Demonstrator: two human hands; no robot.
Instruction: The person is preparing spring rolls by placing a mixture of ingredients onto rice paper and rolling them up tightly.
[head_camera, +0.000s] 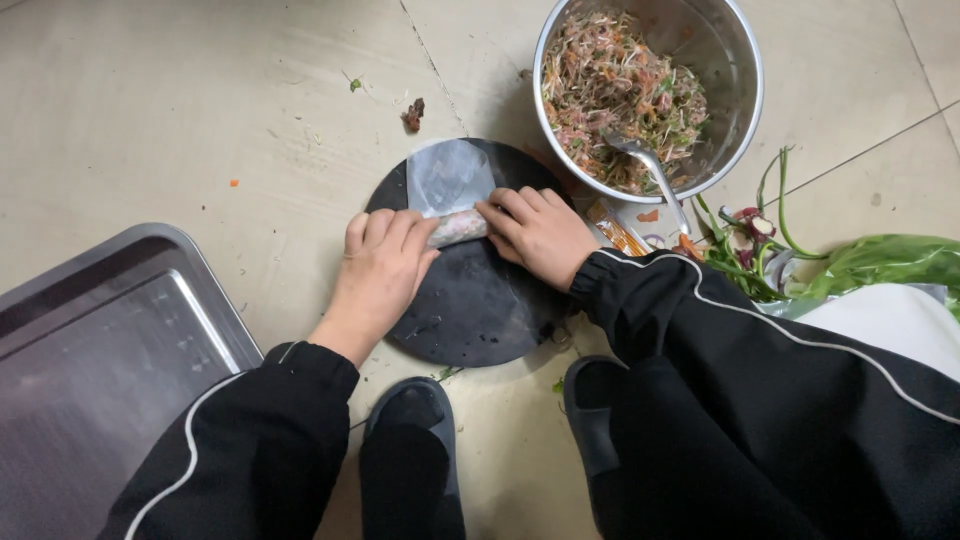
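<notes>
Translucent wrapper roll (458, 227) on round black board (470, 300), long axis left-right. Left hand (385, 262) & right hand (535, 232) press one end each, fingers curled over it; equally near.

The round board (470, 300) is dark and matt, faintly scuffed. On it lies a thin, translucent rice-paper wrapper (448, 180) with a slight sheen (nearly see-through). The mixing bowl (735, 70) is polished steel; the tray (110, 340) is duller brushed metal. The floor tiles (180, 110) look smooth and matt beige.
</notes>
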